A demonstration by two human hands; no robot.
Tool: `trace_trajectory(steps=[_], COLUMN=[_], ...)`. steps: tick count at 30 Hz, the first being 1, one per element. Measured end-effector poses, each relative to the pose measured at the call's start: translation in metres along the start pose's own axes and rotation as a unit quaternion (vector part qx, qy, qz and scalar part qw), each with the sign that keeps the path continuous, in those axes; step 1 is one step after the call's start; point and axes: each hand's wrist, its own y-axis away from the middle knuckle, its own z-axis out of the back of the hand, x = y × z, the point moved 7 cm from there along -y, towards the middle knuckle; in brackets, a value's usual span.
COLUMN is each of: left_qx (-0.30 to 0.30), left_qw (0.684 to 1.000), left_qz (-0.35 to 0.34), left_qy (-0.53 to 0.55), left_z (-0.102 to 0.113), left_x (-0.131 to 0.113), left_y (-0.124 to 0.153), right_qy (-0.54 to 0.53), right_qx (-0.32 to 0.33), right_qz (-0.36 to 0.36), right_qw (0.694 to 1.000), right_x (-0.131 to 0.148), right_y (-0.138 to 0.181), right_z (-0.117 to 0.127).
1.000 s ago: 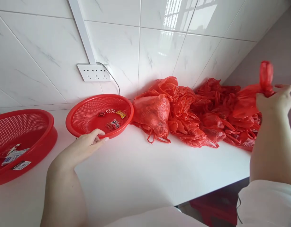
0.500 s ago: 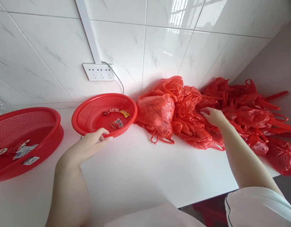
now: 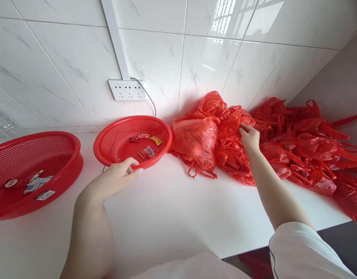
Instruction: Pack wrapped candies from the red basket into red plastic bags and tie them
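My left hand (image 3: 119, 177) is at the near rim of a round red plastic basket (image 3: 98, 149), its curled fingers on the edge. Inside the basket lie several small wrapped snacks, among them a yellow packet (image 3: 156, 140) and a red and black packet (image 3: 149, 152). To the right, my right hand (image 3: 249, 136) is closed in a pinch on a red plastic bag (image 3: 235, 116) in the pile; exactly which fold it grips is partly hidden. A fuller, knotted-looking red bag (image 3: 196, 139) rests between the basket and that hand.
Another red basket (image 3: 66, 172) with a few packets stands at the left. More red bags (image 3: 312, 135) are heaped along the tiled wall to the right. A socket panel (image 3: 127, 90) with a cable is behind. Clear plastic (image 3: 4, 122) shows at far left.
My right hand has moved left and slightly up over the bag pile and now pinches a bag. The left hand stays at the basket rim. The view has shifted slightly left.
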Motion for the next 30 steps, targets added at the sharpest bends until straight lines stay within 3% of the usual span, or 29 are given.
trace_trajectory(steps=[3, 6, 8, 11, 13, 15, 17, 19, 20, 23, 26, 28, 30], left_qx=[0.003, -0.009, -0.027, -0.077, -0.148, -0.256, -0.364, -0.415, -0.409, -0.323, -0.263, -0.243, -0.226], left_qw=[1.000, 1.000, 0.999, 0.994, 0.977, 0.928, 0.849, 0.785, 0.773, 0.808, 0.888, 0.929, 0.941], left_qz=[0.003, -0.003, -0.018, -0.067, -0.141, -0.254, -0.367, -0.448, -0.474, -0.481, -0.365, -0.277, -0.250], left_qy=[0.001, -0.002, 0.002, 0.028, 0.060, 0.094, 0.110, 0.106, 0.101, 0.103, 0.094, 0.043, -0.022], left_z=[-0.001, 0.000, 0.001, 0.004, 0.010, 0.020, 0.029, 0.031, 0.029, 0.019, 0.005, -0.008, -0.022], left_x=[0.000, -0.001, -0.004, -0.019, -0.038, -0.060, -0.077, -0.086, -0.090, -0.094, -0.087, -0.082, -0.083], left_y=[0.001, 0.001, 0.001, 0.002, 0.008, 0.025, 0.054, 0.084, 0.094, 0.103, 0.078, 0.052, 0.030], right_qy=[-0.048, -0.090, -0.135, -0.201, -0.258, -0.340, -0.394, -0.410, -0.409, -0.407, -0.422, -0.444, -0.468], right_qx=[-0.153, -0.283, -0.315, -0.257, -0.218, -0.161, -0.092, -0.022, 0.012, 0.124, 0.227, 0.301, 0.382], right_qz=[0.047, 0.167, 0.243, 0.282, 0.275, 0.244, 0.207, 0.176, 0.163, 0.129, 0.071, 0.013, -0.058], right_qw=[0.986, 0.940, 0.907, 0.902, 0.900, 0.894, 0.891, 0.895, 0.898, 0.896, 0.875, 0.844, 0.795], right_x=[0.033, 0.088, 0.131, 0.194, 0.228, 0.251, 0.265, 0.272, 0.273, 0.272, 0.265, 0.259, 0.254], right_y=[0.001, 0.026, 0.053, 0.094, 0.118, 0.133, 0.142, 0.148, 0.150, 0.159, 0.171, 0.180, 0.192], right_z=[0.038, 0.071, 0.082, 0.078, 0.072, 0.060, 0.044, 0.026, 0.017, -0.014, -0.042, -0.057, -0.069])
